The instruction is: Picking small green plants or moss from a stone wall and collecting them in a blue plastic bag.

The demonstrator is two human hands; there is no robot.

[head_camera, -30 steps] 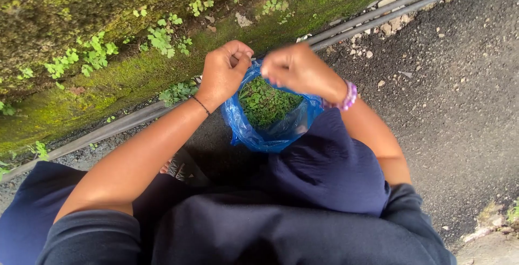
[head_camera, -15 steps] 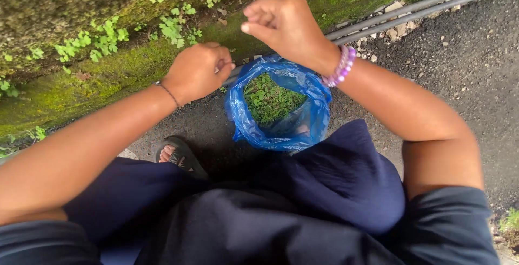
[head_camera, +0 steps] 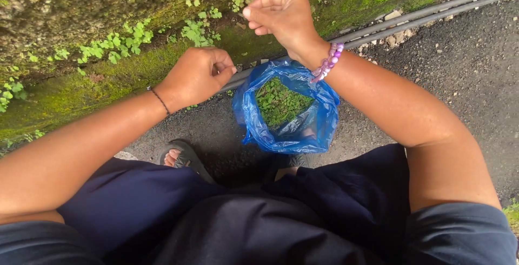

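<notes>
1. The left hand [head_camera: 197,74] was curled into a loose fist just left of the blue plastic bag [head_camera: 289,113], its fingertips pinched together near the bag's upper left rim. Whether it had hold of the rim or of a small sprig could not be told.
2. The right hand [head_camera: 281,17] was raised above the bag, away from it, with the fingers folded in toward the palm. Whether anything small lay inside them could not be told.
3. The bag stood open on the dark gravelly ground [head_camera: 459,65], between the two forearms and just in front of the person's knees. It was partly filled with small green leaves [head_camera: 281,101].
4. Compared with half a second before, the right hand sat a little higher and closer to the mossy wall [head_camera: 81,11], while the left hand was in much the same spot beside the bag. A second before, both hands were close together right over the bag's mouth.
5. Small plants [head_camera: 116,46] grew on the mossy wall behind the hands.
6. Two dark pipes [head_camera: 432,12] ran along the foot of the wall behind the bag.
7. A sandalled foot [head_camera: 181,158] showed below the left wrist.
</notes>
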